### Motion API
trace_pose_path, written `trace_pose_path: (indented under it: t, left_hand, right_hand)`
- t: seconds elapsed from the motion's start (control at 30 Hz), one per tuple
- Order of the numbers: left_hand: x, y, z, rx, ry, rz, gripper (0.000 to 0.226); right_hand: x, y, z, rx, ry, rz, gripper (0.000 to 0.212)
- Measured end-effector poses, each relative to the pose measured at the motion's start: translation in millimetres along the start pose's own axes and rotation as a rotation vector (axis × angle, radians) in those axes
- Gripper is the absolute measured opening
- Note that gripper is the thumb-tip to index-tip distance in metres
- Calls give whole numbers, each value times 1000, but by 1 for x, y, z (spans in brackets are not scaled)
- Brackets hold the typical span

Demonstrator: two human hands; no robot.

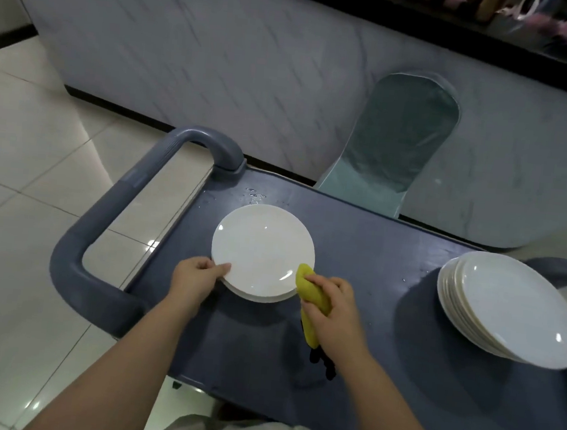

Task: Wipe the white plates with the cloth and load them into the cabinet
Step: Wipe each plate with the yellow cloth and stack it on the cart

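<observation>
Grey cart top (pixel 388 292), water-beaded: left hand (pixel 194 275) pinches the small plate stack's (pixel 262 250) rim, right hand (pixel 332 305) fist-closed around the yellow cloth (pixel 309 296); wet plates could slide off.

One head-worn wide-angle camera looks steeply down and forward, close over the near edge of the surface (pixel 391 265).

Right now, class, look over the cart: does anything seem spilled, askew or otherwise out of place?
Yes. Water droplets lie on the cart top just beyond the small plate stack. The larger plate stack at the right end is fanned and leaning, not squared up. Nothing looks broken.
</observation>
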State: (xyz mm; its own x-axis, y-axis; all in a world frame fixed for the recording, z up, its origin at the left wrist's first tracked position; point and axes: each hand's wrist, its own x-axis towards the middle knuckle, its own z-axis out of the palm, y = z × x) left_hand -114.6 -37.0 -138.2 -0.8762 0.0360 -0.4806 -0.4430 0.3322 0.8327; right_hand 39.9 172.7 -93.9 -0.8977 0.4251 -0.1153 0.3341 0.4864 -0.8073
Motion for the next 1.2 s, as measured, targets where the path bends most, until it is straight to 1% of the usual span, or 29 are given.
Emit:
trace_pose_path:
  t: [0.07, 0.17, 0.2, 0.23, 0.33, 0.4, 0.47, 0.7, 0.77, 0.93, 1.0, 1.07, 1.1, 1.13, 1.2]
  left_hand:
    - [1, -5, -3, -4, -19, 43, 36]
    - [7, -2, -7, 48, -59, 18, 38]
    - [8, 3, -6, 90, -40, 23, 40]
    - [9, 8, -5, 177, 4, 53, 44]
    - [6, 22, 3, 577, 133, 180, 48]
    - [7, 28, 6, 655, 159, 199, 45]
    - [13, 27, 4, 591, 132, 173, 43]
    - [19, 17, -2, 136, 56, 53, 46]
    - [21, 16, -6, 73, 40, 34, 45]
    - [15, 11, -18, -120, 92, 16, 36]
    - [4, 6, -14, -201, 75, -44, 25]
    - [-8, -2, -4, -326, 22, -140, 25]
    - [-14, -5, 0, -375, 6, -161, 25]
    - [-20, -7, 2, -396, 13, -152, 23]
    - [-25, -1, 3, -391, 63, -72, 21]
  right_hand:
    - [-2, 3, -3, 6, 15, -2, 42]
    - [-3, 6, -4, 7, 6, 2, 45]
    - [-4, 6, -3, 2, -1, 3, 45]
    - [-4, 6, -2, -2, -6, 3, 45]
    - [-2, 4, 1, -1, -23, -1, 45]
    - [-2, 3, 2, -4, -36, -14, 47]
    - [-1, 3, 3, -12, -42, -25, 46]
    - [3, 4, 7, -17, -22, -39, 50]
    - [4, 5, 6, -13, -20, -41, 51]
    - [8, 6, 2, 24, 4, -30, 50]
    - [8, 8, 2, 34, 10, -25, 50]
    - [8, 10, 3, 20, 4, -19, 49]
    - [8, 12, 3, 14, 3, -16, 49]
    - [7, 13, 4, 13, 2, -11, 49]
    - [7, 14, 4, 17, 1, -1, 50]
